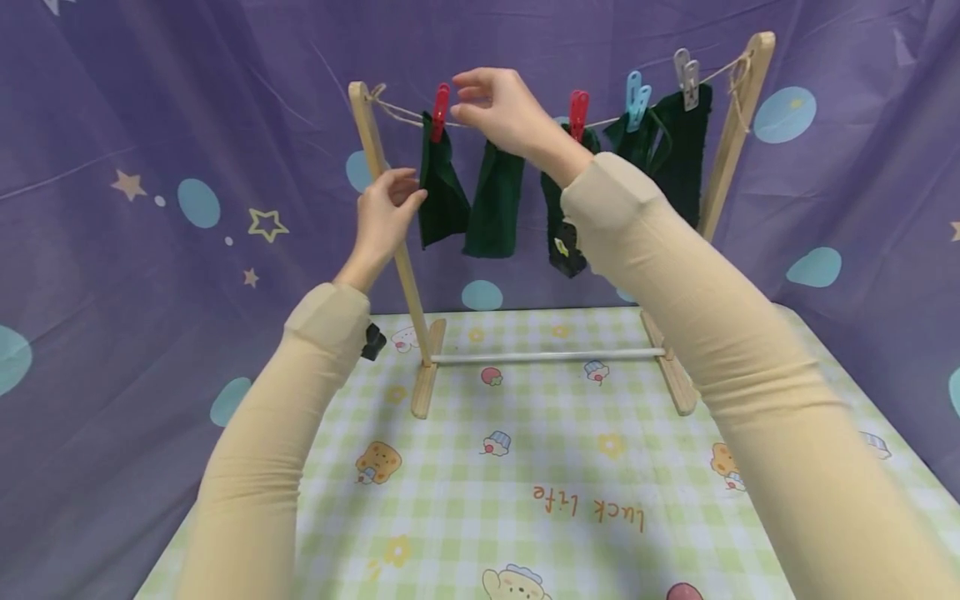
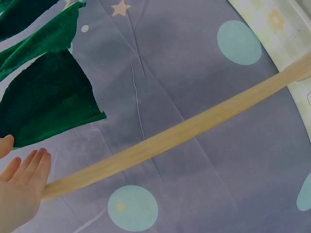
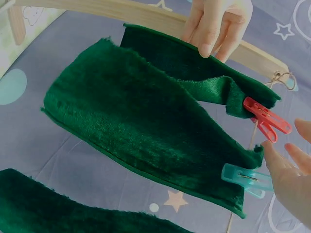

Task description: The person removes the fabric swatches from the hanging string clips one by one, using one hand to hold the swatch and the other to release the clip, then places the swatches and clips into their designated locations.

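Green velvety cloth pieces hang on a twine line in the head view. A red clothespin clips the leftmost cloth. My left hand is beside that cloth's left edge, thumb and fingers apart; in the right wrist view its thumb lies close to the cloth's edge. My right hand is raised at the line, fingers loosely bent, between the red clothespin and the second cloth. A teal clothespin on the second cloth sits right by the right hand's fingertips in the right wrist view.
A wooden rack with two posts and a white crossbar stands on a checked tablecloth. Farther right are another red clothespin, a blue clothespin and a grey clothespin. A small black object is near the left post.
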Demonstrator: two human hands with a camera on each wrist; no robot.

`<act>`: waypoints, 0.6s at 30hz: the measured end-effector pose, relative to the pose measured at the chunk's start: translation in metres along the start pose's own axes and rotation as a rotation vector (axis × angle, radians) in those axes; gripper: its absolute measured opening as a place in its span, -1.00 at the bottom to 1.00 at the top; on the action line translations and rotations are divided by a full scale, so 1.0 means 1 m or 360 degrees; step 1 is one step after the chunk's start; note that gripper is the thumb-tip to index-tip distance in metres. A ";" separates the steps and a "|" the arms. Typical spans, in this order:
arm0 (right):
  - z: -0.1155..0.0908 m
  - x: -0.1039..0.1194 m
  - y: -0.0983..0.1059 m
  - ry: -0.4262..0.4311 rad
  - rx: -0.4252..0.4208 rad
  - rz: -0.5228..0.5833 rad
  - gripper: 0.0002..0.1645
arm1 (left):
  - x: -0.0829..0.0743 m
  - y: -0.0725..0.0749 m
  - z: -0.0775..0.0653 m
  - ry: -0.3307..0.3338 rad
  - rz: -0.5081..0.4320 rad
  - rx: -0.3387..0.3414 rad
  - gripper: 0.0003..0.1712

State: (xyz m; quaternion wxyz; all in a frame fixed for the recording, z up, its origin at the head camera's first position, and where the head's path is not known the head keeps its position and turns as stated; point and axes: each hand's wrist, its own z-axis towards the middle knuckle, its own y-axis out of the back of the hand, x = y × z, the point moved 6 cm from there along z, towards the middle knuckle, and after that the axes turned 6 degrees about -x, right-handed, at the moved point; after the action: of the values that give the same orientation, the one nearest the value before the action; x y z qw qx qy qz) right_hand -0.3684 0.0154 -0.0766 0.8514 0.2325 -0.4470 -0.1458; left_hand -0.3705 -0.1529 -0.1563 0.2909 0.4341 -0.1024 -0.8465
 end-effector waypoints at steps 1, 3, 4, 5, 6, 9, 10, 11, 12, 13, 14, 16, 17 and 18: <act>0.001 -0.001 -0.001 -0.0010 -0.0001 0.0022 -0.44 | 0.000 0.000 0.000 0.0002 0.0005 -0.0007 -0.60; 0.003 -0.002 -0.003 -0.0031 -0.0008 0.0065 -0.45 | 0.000 -0.001 0.000 -0.0001 0.0022 -0.0027 -0.62; 0.003 -0.002 -0.004 -0.0032 -0.0011 0.0069 -0.45 | 0.000 -0.001 0.000 -0.0004 0.0035 -0.0040 -0.64; 0.004 -0.002 -0.004 -0.0038 -0.0016 0.0086 -0.45 | 0.000 -0.001 0.000 -0.0007 0.0048 -0.0053 -0.65; 0.005 -0.003 -0.005 -0.0045 -0.0021 0.0098 -0.45 | 0.000 -0.001 -0.001 -0.0004 0.0056 -0.0066 -0.67; 0.007 -0.005 -0.006 -0.0072 -0.0043 0.0152 -0.46 | 0.000 -0.002 0.000 0.0001 0.0089 -0.0118 -0.72; 0.007 -0.006 -0.006 -0.0081 -0.0049 0.0179 -0.46 | 0.000 -0.002 0.000 0.0007 0.0095 -0.0133 -0.73; 0.008 -0.007 -0.007 -0.0097 -0.0054 0.0217 -0.45 | 0.000 -0.003 0.000 0.0017 0.0091 -0.0146 -0.74; 0.009 -0.007 -0.007 -0.0100 -0.0059 0.0234 -0.45 | 0.000 -0.003 0.000 0.0026 0.0083 -0.0158 -0.75; 0.009 -0.007 -0.008 -0.0108 -0.0063 0.0268 -0.45 | 0.000 -0.003 0.000 0.0031 0.0076 -0.0168 -0.75; 0.010 -0.007 -0.008 -0.0114 -0.0065 0.0291 -0.44 | 0.001 -0.004 0.000 0.0037 0.0060 -0.0174 -0.76; 0.010 -0.007 -0.010 -0.0128 -0.0072 0.0336 -0.43 | 0.001 -0.004 -0.001 0.0048 0.0022 -0.0179 -0.76; 0.011 -0.007 -0.010 -0.0136 -0.0077 0.0353 -0.43 | 0.000 -0.005 -0.001 0.0048 0.0010 -0.0179 -0.77; 0.011 -0.007 -0.011 -0.0144 -0.0084 0.0372 -0.42 | 0.000 -0.005 -0.002 0.0049 -0.0004 -0.0178 -0.77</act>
State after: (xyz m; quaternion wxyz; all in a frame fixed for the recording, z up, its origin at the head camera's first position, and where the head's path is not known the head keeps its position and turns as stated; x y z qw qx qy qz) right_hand -0.3819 0.0065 -0.0816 0.8474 0.1496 -0.5049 -0.0677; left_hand -0.3705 -0.1489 -0.1595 0.3152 0.4301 -0.0499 -0.8445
